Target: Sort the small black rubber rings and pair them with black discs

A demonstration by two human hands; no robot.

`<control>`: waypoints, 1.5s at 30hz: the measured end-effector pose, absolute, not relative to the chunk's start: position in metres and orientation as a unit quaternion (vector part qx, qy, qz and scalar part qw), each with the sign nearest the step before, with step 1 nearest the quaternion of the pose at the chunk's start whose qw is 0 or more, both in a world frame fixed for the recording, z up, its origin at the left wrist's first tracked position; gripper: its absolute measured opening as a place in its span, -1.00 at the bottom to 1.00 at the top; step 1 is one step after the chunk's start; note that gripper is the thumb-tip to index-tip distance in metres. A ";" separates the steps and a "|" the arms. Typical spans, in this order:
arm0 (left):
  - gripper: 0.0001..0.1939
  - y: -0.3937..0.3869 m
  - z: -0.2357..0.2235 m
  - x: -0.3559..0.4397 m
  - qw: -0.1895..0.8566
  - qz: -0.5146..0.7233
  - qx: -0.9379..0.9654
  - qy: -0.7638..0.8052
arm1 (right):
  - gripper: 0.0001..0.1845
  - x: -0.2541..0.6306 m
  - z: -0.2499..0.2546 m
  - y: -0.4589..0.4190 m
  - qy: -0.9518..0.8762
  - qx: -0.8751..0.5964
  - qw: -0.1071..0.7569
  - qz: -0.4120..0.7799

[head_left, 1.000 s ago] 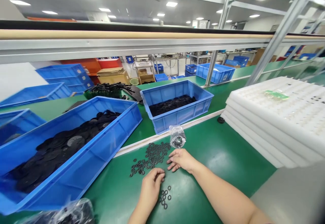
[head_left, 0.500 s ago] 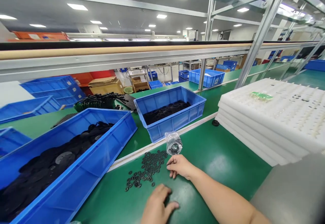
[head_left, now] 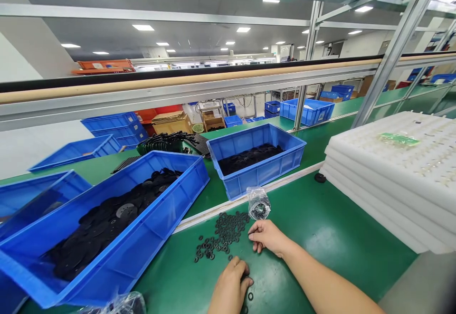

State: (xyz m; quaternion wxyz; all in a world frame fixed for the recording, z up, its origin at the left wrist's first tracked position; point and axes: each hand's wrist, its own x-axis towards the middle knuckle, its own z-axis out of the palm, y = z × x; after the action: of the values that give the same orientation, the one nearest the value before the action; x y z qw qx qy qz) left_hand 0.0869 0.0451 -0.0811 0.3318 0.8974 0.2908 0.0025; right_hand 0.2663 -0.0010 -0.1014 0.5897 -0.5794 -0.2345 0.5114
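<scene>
The left hand (head_left: 230,283) and right hand (head_left: 267,238) curl beside black rings (head_left: 231,227) on the green surface (head_left: 320,223); from here I can't tell whether either grip is closed.

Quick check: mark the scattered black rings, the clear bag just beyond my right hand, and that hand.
Black rings (head_left: 231,228): head view, middle of the cluster.
Clear bag (head_left: 259,204): head view, its front.
Right hand (head_left: 270,238): head view, back of the hand.
</scene>
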 end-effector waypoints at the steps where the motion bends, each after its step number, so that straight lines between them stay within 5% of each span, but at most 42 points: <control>1: -0.92 0.046 -0.080 0.087 0.331 0.003 0.896 0.296 | -0.57 0.266 -0.101 -0.001 -0.235 -0.580 0.588 0.512; 7: -0.93 0.055 -0.097 0.091 0.422 0.142 0.837 0.319 | -0.63 0.265 -0.099 -0.003 -0.264 -0.583 0.578 0.506; 15: -0.55 0.064 -0.099 0.099 0.652 0.278 0.578 0.405 | -0.75 0.243 -0.095 -0.006 -0.323 -0.578 0.547 0.512; 33: -0.56 0.060 -0.100 0.101 0.697 0.254 0.570 0.353 | -0.70 0.243 -0.102 -0.003 -0.304 -0.584 0.547 0.517; 36: -0.59 0.066 -0.100 0.097 0.653 0.254 0.611 0.370 | -0.75 0.251 -0.101 -0.004 -0.332 -0.599 0.537 0.492; 41: -0.73 0.085 -0.099 0.081 0.410 0.291 0.775 0.383 | -0.81 0.282 -0.108 -0.003 -0.383 -0.747 0.518 0.162; 45: -0.76 0.103 -0.106 0.069 0.254 0.281 0.829 0.411 | -0.75 0.302 -0.114 -0.002 -0.431 -0.772 0.465 0.053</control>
State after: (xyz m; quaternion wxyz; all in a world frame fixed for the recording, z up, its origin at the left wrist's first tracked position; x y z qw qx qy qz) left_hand 0.0694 0.1025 -0.1059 0.2541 0.8291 0.4112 0.2810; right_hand 0.3018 -0.0025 -0.1139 0.4648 -0.7716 -0.4311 0.0532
